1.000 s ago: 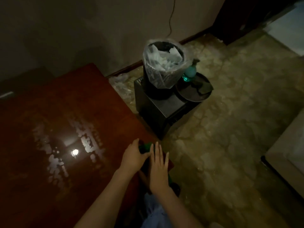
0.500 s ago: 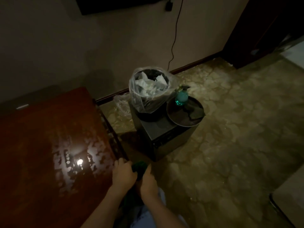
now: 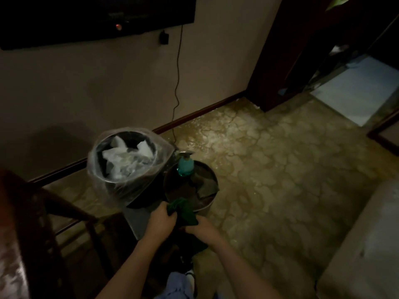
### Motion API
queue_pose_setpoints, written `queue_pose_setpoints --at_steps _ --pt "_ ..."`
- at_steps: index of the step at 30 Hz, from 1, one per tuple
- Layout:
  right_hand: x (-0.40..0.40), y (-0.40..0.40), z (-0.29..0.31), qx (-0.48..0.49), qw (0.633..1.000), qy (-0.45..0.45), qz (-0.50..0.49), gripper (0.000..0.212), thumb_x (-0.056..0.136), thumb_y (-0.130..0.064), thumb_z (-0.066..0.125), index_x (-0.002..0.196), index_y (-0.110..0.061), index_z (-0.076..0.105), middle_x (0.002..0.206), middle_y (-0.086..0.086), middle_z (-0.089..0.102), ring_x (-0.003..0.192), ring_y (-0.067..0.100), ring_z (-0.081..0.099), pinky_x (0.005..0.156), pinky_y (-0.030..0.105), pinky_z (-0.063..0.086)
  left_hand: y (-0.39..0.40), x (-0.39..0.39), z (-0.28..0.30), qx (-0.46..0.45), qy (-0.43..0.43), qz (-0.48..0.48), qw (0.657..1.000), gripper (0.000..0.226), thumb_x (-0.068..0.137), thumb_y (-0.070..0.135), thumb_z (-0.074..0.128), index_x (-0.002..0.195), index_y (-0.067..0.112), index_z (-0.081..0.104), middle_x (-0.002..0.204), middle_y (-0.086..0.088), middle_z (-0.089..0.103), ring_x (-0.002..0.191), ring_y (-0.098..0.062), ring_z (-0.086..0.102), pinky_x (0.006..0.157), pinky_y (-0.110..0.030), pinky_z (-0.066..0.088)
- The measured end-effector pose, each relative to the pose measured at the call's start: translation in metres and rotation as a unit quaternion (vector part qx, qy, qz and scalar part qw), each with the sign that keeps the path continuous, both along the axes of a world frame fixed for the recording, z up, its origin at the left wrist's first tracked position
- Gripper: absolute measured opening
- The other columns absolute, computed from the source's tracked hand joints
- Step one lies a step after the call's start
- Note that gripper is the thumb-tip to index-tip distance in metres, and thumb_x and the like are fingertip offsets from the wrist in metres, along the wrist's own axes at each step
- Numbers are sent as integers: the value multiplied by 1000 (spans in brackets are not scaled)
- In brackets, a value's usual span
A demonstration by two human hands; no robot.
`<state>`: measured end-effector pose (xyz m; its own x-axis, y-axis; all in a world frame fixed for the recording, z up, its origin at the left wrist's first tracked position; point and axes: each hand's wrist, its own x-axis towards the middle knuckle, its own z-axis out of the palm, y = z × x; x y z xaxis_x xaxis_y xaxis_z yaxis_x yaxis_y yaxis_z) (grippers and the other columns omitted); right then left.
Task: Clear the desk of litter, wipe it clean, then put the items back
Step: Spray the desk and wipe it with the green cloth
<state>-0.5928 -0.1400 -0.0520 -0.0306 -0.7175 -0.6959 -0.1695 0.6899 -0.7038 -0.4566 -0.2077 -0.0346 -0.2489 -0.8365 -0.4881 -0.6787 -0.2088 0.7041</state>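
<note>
- Left hand (image 3: 161, 220) fingers curled round the green cloth (image 3: 183, 211), gripping its upper bunched end.
- Right hand (image 3: 199, 228) grips the same cloth lower down, fingers curled under it; the fingertips are hidden by the fabric.
- Cloth is bunched between both hands, held in the air off the desk, in front of the near rim of the tray (image 3: 210, 207). Whether cloth touches the tray: cannot tell.
- Desk (image 3: 15, 244): reddish-brown, glossy, at the far left edge of view, with pale patchy glare on the top. Carved dark wood frame below its edge.
- Bin (image 3: 125, 162): dark, lined with a clear plastic bag, crumpled white paper and wrappers inside. Stands on a dark box (image 3: 138, 219) just right of the desk.
- Tray is round, dark, metal-rimmed, just beside the bin on the right, also on the box. Dark flat pieces lie in it, too dim to identify.
- Bottle (image 3: 185, 167): teal, pump top, upright at the far side of the tray, next to the bin.
- TV (image 3: 97, 18): black, on the wall top left, small red light on its lower edge. Cable (image 3: 177, 83) hangs from a plug down the wall to the floor behind the bin.
- Floor (image 3: 280, 169): mottled yellowish stone pattern. Dark door frame top right, lighter floor beyond it.
- Pale sofa (image 3: 367, 244) at the right edge.
- Blue trouser leg and a shoe visible bottom centre, between the forearms.
</note>
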Motion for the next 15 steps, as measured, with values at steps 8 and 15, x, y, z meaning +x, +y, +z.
queue_pose_setpoints --at_steps 8,15 --pt "-113 -77 4 58 998 -2 36 25 83 -20 72 107 -15 65 118 12 65 107 28 63 96 41 50 -64 -88 -12 45 31 86 995 10 92 7 54 102 7 53 92 -10 57 91 -26 54 72 -29 39" --pt "-148 -111 -30 27 996 33 73 29 85 -7 64 113 -8 62 108 10 62 99 21 57 94 37 48 -86 -133 -40 101 6 197 975 18 89 2 54 107 4 54 94 -15 57 89 -28 55 78 -32 43"
